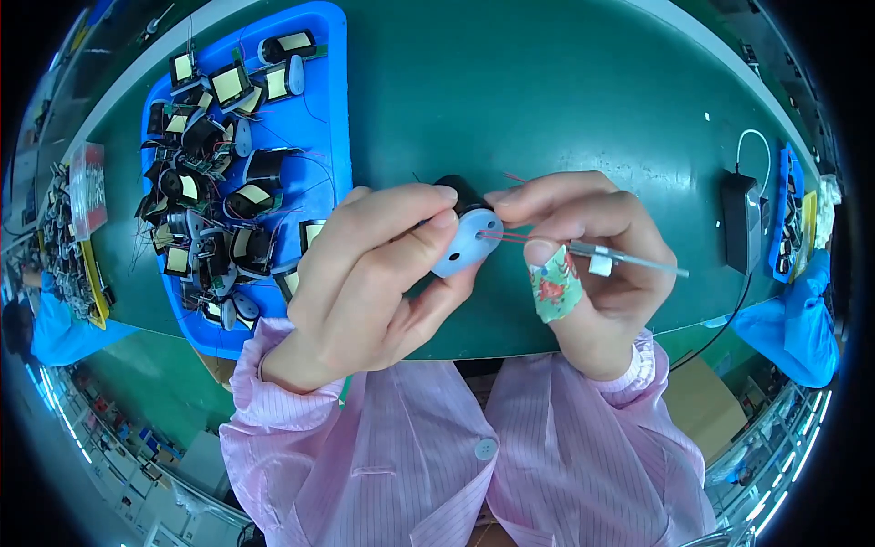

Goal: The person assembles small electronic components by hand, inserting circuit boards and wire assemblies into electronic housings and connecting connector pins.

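Observation:
My left hand [383, 264] is closed around a small black cylindrical device with a pale grey-blue end cap [469, 244]. The cap is rounded, has a few holes and faces right. Thin red wires [510, 236] run out of one hole to the thumb and fingers of my right hand [592, 246]. That hand is closed in a pinch and also holds a slender grey rod-like tool [638, 261] with a white band. A patterned green bandage [554, 287] wraps my right thumb. The fingers partly hide the black body.
On the left a blue tray [335, 100] holds many similar black devices with loose wires and pale yellow pads. A clear box [88, 191] of small red parts lies farther left. At right stand a black box [743, 219] with a cable and another blue tray [786, 214].

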`<state>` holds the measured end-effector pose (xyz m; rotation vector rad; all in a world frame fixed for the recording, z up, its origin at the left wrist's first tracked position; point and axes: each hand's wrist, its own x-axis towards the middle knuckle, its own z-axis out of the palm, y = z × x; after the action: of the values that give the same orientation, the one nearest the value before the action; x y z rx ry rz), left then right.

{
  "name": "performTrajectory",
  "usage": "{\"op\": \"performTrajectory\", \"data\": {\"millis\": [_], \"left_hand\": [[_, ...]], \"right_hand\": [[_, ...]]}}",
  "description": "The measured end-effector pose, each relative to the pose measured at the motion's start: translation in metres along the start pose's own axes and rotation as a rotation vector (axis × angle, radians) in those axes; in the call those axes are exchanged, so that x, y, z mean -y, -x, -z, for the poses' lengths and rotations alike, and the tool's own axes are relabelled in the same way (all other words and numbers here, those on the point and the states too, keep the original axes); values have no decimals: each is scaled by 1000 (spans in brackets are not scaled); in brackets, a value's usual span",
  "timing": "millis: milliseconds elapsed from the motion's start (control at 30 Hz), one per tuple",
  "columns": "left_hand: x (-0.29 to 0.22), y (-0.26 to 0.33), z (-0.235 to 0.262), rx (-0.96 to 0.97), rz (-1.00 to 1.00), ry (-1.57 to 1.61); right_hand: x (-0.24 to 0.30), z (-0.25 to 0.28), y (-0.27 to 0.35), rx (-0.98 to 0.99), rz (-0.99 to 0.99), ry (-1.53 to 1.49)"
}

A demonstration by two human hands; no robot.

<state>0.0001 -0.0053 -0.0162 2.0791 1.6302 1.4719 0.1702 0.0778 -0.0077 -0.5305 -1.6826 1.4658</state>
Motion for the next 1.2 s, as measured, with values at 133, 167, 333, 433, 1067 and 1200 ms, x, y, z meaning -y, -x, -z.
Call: {"op": "performTrajectory", "data": {"millis": [133, 167, 333, 433, 1067, 1200], "left_hand": [[0, -1, 3, 26, -9, 22], [-1, -2, 3, 31, -15, 13], [-1, -1, 3, 31, -29, 7], [-1, -1, 4, 34, -31, 4], [-2, 0, 5, 30, -53, -73], [-2, -1, 5, 24, -62, -73]], "right_hand": [[7, 1, 0, 36, 22, 110], [8, 1, 0, 39, 37, 132], [9, 3, 0, 63, 89, 190], [11, 4, -1, 75, 91, 197], [21, -3, -6, 68, 175, 403], [22, -2, -7, 68, 185, 414]]}}
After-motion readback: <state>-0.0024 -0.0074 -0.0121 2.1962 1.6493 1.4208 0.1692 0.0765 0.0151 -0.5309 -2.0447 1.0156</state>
